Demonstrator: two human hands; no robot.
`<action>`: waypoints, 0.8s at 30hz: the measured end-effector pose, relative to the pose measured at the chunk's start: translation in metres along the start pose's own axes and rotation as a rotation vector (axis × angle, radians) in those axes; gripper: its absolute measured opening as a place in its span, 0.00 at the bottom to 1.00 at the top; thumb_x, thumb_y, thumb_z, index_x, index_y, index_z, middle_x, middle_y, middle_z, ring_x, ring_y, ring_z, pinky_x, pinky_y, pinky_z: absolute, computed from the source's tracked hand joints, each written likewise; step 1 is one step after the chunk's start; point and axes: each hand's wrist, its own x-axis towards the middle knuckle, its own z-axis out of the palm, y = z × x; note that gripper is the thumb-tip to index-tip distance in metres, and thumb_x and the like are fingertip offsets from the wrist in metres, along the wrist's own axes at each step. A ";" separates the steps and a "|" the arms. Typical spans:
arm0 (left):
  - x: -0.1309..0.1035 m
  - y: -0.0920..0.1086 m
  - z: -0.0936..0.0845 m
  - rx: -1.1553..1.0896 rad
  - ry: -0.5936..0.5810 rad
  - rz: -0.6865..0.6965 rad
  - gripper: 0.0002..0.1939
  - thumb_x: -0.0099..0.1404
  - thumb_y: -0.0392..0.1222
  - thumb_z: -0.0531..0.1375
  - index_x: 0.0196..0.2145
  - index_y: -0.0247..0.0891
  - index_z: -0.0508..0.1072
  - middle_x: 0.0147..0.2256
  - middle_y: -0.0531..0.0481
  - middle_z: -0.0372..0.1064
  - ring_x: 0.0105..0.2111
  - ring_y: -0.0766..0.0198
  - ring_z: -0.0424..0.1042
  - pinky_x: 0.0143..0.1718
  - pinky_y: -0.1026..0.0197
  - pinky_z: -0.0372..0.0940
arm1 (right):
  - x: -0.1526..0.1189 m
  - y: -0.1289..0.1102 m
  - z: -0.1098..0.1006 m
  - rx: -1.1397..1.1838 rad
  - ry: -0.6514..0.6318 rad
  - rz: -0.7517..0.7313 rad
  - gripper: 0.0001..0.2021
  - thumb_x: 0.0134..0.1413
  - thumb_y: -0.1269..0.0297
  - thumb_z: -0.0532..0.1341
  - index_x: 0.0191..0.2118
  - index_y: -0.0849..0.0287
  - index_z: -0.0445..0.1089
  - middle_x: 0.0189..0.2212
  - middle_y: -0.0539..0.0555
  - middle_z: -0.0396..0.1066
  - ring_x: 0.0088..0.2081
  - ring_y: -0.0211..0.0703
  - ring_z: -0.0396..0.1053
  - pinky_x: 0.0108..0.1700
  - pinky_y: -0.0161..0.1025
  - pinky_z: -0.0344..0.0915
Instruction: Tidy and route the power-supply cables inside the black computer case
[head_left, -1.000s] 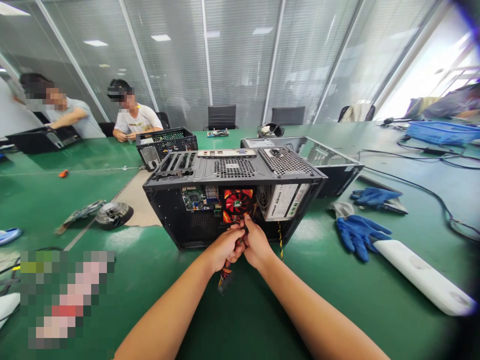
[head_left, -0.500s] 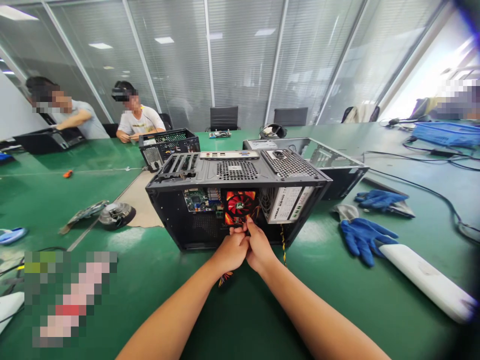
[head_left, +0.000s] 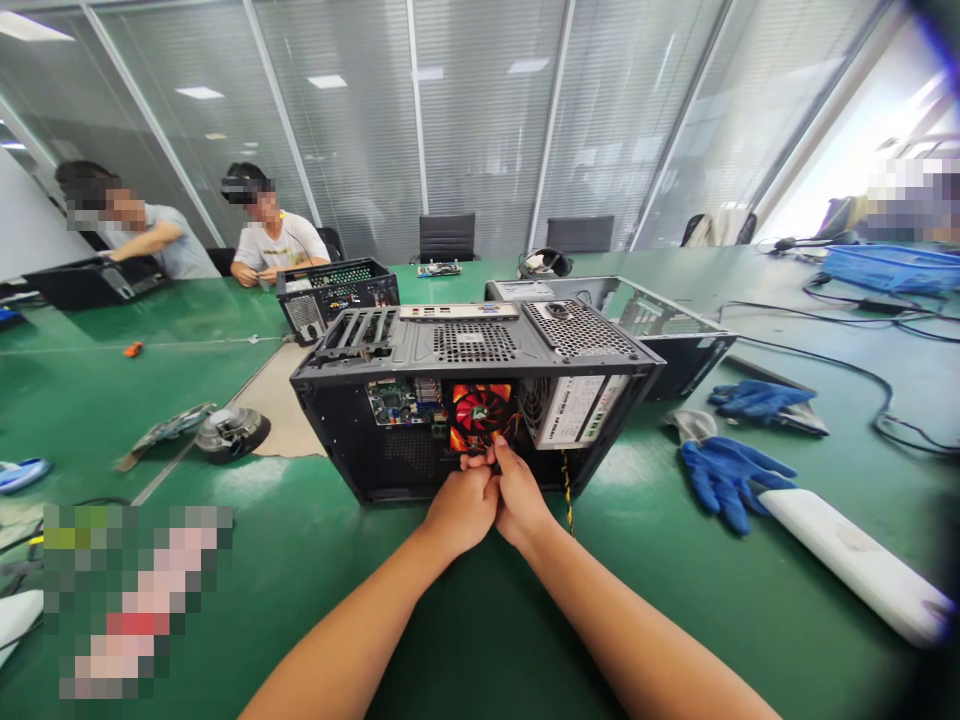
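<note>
A black computer case (head_left: pixel 330 425) lies open toward me on the green table. Inside it are a red and black fan (head_left: pixel 480 410), a circuit board (head_left: pixel 401 402) and a power supply (head_left: pixel 576 410) with a white label. My left hand (head_left: pixel 465 500) is closed just below the fan, its fingers curled. Against it, my right hand (head_left: pixel 517 490) is closed too, thumb and fingertips pinched together. What the fingers hold is hidden between the hands. A yellow and black cable (head_left: pixel 568 490) hangs below the power supply.
Behind stand another black case (head_left: pixel 341 290) and an open metal case (head_left: pixel 697 360). Blue gloves (head_left: pixel 724 475) and a white bar-shaped object (head_left: pixel 847 560) lie right. A round metal part (head_left: pixel 232 432) sits left on the table (head_left: pixel 300 560). Two people work at far left.
Both hands stay joined below the fan, almost unmoved. The colored wire ends seen below my left hand before are now out of sight.
</note>
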 end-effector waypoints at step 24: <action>0.002 -0.001 0.000 -0.915 -0.312 -0.348 0.09 0.59 0.47 0.51 0.29 0.39 0.58 0.14 0.61 0.52 0.10 0.76 0.43 0.13 0.70 0.39 | 0.000 -0.001 -0.001 -0.026 0.067 0.061 0.17 0.43 0.48 0.63 0.23 0.57 0.62 0.20 0.52 0.71 0.26 0.46 0.72 0.21 0.38 0.64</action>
